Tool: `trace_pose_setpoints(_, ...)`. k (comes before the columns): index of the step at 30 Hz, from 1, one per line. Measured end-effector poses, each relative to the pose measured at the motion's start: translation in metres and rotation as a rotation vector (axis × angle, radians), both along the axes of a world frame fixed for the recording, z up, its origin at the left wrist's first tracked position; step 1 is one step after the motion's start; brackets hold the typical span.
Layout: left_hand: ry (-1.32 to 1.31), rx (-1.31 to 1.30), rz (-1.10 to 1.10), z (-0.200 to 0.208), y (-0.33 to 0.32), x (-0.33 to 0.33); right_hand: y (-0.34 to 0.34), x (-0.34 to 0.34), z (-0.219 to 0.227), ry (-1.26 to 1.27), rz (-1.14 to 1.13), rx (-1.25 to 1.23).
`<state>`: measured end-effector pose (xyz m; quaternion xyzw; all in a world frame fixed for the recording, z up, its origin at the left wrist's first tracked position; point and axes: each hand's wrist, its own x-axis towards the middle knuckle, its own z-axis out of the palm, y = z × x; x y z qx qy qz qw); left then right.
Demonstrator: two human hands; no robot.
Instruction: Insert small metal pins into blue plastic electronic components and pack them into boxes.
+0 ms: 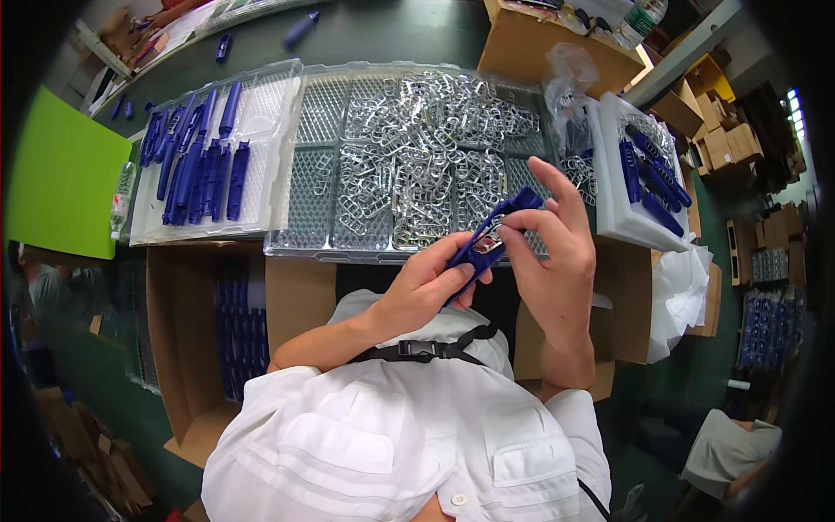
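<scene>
Above the lap, left hand (426, 287) grips a blue handle (487, 239) at its lower end; right hand (552, 252) pinches a metal clip (489, 245) onto it (clip tray (317, 165) just beyond).

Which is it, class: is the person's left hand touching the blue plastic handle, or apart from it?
Touching. The head view shows the left hand wrapped around the lower end of the blue plastic handle, fingers pressed on it.

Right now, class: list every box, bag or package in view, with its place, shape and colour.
Open box: lower left, brown cardboard, blue parts inside.
Bag: upper right, clear plastic, crumpled.
Stacked boxes: far right, small, brown.
Big box: top centre, brown cardboard.
</scene>
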<state>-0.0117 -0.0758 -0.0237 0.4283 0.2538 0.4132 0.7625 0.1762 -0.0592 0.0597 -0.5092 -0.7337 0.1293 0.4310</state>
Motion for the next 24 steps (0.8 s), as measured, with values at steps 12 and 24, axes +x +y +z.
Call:
trace_pose_setpoints(12, 0.157, 0.027, -0.006, -0.008, 0.007, 0.007, 0.000, 0.002, -0.011, -0.161, -0.060, 0.010)
trace_pose_setpoints(24, 0.338, 0.260, 0.206, -0.001, 0.024, 0.033, 0.000, 0.014, -0.014, 0.100, -0.134, -0.265)
